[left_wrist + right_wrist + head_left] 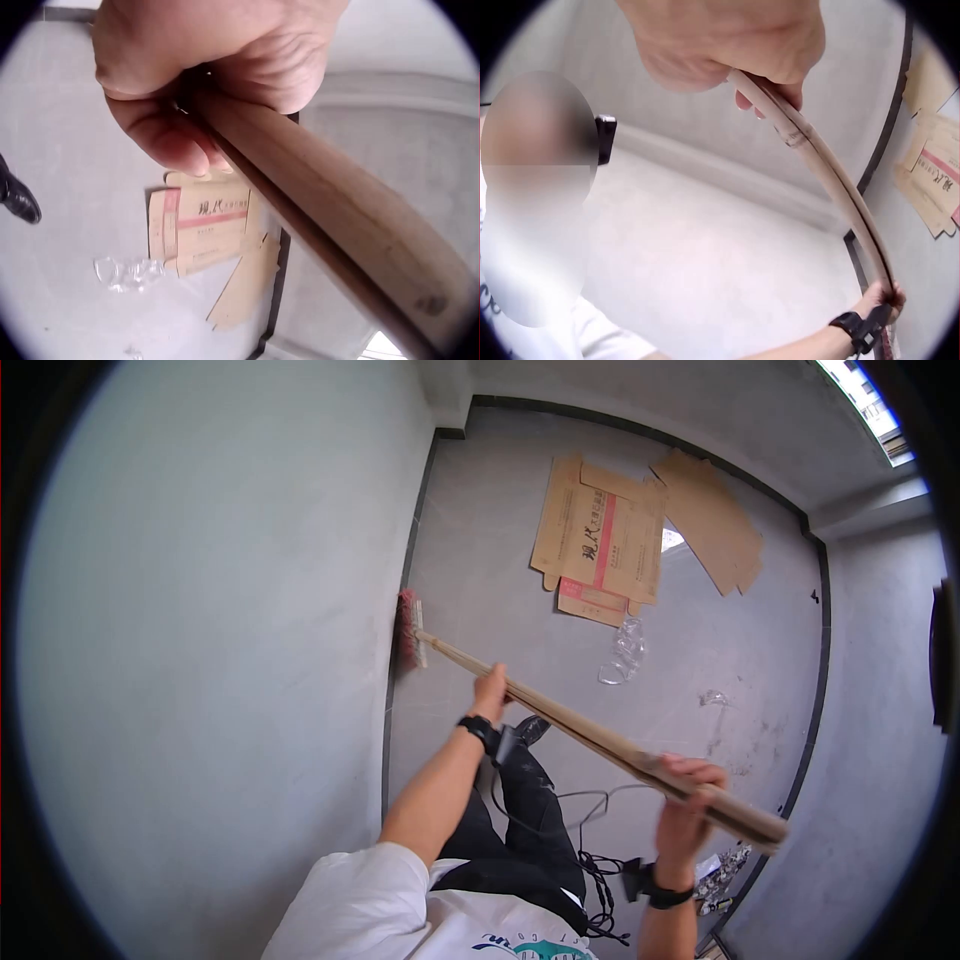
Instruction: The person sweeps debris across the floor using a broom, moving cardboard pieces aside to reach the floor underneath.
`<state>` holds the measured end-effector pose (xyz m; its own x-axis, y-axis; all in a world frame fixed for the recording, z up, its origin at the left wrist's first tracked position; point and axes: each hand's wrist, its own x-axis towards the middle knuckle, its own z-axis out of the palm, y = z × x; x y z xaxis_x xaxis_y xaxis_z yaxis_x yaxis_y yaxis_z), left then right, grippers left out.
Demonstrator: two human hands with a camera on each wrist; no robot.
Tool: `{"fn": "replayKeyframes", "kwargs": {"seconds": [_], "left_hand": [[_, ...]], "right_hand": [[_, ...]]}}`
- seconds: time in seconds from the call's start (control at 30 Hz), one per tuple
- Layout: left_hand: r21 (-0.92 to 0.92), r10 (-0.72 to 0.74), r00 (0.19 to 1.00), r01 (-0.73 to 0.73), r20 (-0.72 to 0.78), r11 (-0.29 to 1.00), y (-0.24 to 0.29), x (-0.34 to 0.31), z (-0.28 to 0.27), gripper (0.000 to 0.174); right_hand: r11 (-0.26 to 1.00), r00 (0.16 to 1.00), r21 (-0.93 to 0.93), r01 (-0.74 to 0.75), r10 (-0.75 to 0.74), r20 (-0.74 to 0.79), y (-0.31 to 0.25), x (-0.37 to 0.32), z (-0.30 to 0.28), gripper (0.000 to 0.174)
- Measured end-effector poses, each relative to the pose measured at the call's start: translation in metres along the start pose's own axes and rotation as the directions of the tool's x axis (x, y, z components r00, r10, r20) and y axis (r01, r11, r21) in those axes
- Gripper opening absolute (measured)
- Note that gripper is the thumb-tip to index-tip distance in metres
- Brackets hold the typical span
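A long-handled broom slants across the head view. Its head [411, 630], with reddish bristles, is down on the floor against the skirting of the left wall. My left hand [490, 692] grips the lower part of the wooden handle [588, 732], its fingers wrapped round it in the left wrist view. Higher up, near the thick top end, my right hand [690, 795] holds the same handle with curled fingers. A dark crack runs lengthwise along the wood [315, 172]. Both wrists wear black straps.
Flattened cardboard [600, 540] with a red stripe lies on the grey floor, beside another brown sheet [708, 520]. Crumpled clear plastic [626, 652] is nearer me. A black cable [600, 880] hangs by my legs. Silvery litter [722, 875] sits along the right wall.
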<state>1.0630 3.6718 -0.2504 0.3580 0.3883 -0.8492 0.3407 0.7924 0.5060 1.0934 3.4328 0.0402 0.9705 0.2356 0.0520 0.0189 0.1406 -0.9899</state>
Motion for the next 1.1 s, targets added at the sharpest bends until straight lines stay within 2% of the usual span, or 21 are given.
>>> {"fn": "replayKeyframes", "kwargs": {"seconds": [0.07,0.13,0.17,0.23,0.33,0.4,0.43,0.5,0.6,0.67,0.7,0.73,0.77,0.8,0.83,0.9,0.93,1.0,1.03,1.07,1.1], "left_hand": [[0.062,-0.065,0.997,0.062,0.042,0.996,0.001,0.036,0.027,0.033],[0.18,-0.167,0.978,0.144,0.123,0.973,-0.006,0.065,0.063,0.033],[0.2,-0.181,0.97,0.147,0.162,0.969,-0.013,0.074,0.094,0.035],[0.194,-0.156,0.957,0.109,0.246,0.975,-0.018,0.074,0.16,0.037],[0.357,-0.169,0.919,0.034,0.355,0.933,-0.034,0.055,0.244,0.036],[0.415,-0.172,0.891,-0.02,0.421,0.91,-0.063,0.062,0.276,0.038],[0.417,-0.156,0.902,-0.029,0.402,0.909,-0.072,0.065,0.279,0.041],[0.547,-0.331,0.818,0.024,0.471,0.837,-0.072,0.103,0.276,0.048],[0.719,-0.576,0.742,0.187,0.344,0.67,-0.071,0.076,0.282,0.072],[0.765,-0.644,0.722,0.256,0.255,0.591,-0.036,0.012,0.27,0.076],[0.791,-0.643,0.697,0.178,0.319,0.586,-0.078,0.019,0.266,0.075],[0.824,-0.607,0.688,0.022,0.399,0.567,-0.106,0.014,0.272,0.072],[0.827,-0.613,0.688,0.033,0.389,0.561,-0.089,0.006,0.27,0.07],[0.822,-0.648,0.634,0.034,0.422,0.568,-0.075,0.001,0.273,0.065],[0.832,-0.675,0.589,0.008,0.445,0.555,-0.052,0.0,0.271,0.053],[0.749,-0.731,0.507,0.223,0.457,0.624,-0.028,-0.015,0.259,0.038],[0.699,-0.73,0.502,0.299,0.465,0.65,-0.03,-0.064,0.263,0.04],[0.659,-0.722,0.481,0.331,0.497,0.675,0.022,-0.065,0.245,0.046],[0.646,-0.679,0.573,0.311,0.458,0.697,0.035,-0.069,0.237,0.052],[0.637,-0.632,0.655,0.287,0.414,0.715,0.056,-0.063,0.231,0.058],[0.625,-0.622,0.669,0.293,0.406,0.724,0.079,-0.053,0.224,0.061]], "right_hand": [[1.0,0.998,-0.019,0.021,-0.022,-0.055,0.024,0.009,0.018,0.039],[0.996,0.985,-0.086,0.025,-0.039,-0.166,0.019,0.037,-0.001,0.038],[0.989,0.987,-0.14,0.053,-0.073,-0.144,0.014,0.048,-0.014,0.038],[0.969,0.978,-0.229,0.09,-0.13,-0.162,0.001,0.063,-0.036,0.037],[0.942,0.947,-0.32,0.101,-0.189,-0.259,-0.018,0.054,-0.072,0.035],[0.921,0.865,-0.389,0.033,-0.221,-0.45,-0.017,0.053,-0.071,0.033],[0.912,0.8,-0.409,-0.02,-0.231,-0.554,-0.013,0.058,-0.052,0.03],[0.876,0.797,-0.472,-0.093,-0.219,-0.563,-0.001,0.097,0.019,0.03],[0.785,0.75,-0.566,-0.252,-0.211,-0.627,-0.03,0.14,0.09,0.027],[0.62,0.614,-0.708,-0.339,-0.424,-0.666,-0.052,0.11,0.119,0.039],[0.232,0.693,-0.869,-0.437,-0.53,-0.489,-0.025,0.044,0.072,0.04],[0.626,0.514,-0.64,-0.446,-0.406,-0.756,-0.041,0.027,0.06,0.04],[0.244,0.596,-0.776,-0.582,-0.52,-0.611,-0.042,0.026,0.08,0.04],[-0.18,0.715,-0.772,-0.609,-0.547,-0.436,-0.045,0.035,0.1,0.039],[-0.176,0.71,-0.77,-0.614,-0.55,-0.44,-0.044,0.06,0.13,0.039],[0.347,0.707,-0.912,-0.22,-0.587,-0.394,-0.054,0.104,0.184,0.041],[0.329,0.694,-0.917,-0.226,-0.607,-0.388,-0.097,0.092,0.162,0.041],[0.332,0.681,-0.913,-0.237,-0.614,-0.4,-0.13,0.093,0.174,0.041],[0.346,0.696,-0.91,-0.228,-0.596,-0.401,-0.138,0.096,0.172,0.041],[0.335,0.641,-0.895,-0.296,-0.625,-0.446,-0.142,0.109,0.18,0.04],[0.328,0.577,-0.874,-0.359,-0.658,-0.484,-0.142,0.117,0.18,0.04]]}}
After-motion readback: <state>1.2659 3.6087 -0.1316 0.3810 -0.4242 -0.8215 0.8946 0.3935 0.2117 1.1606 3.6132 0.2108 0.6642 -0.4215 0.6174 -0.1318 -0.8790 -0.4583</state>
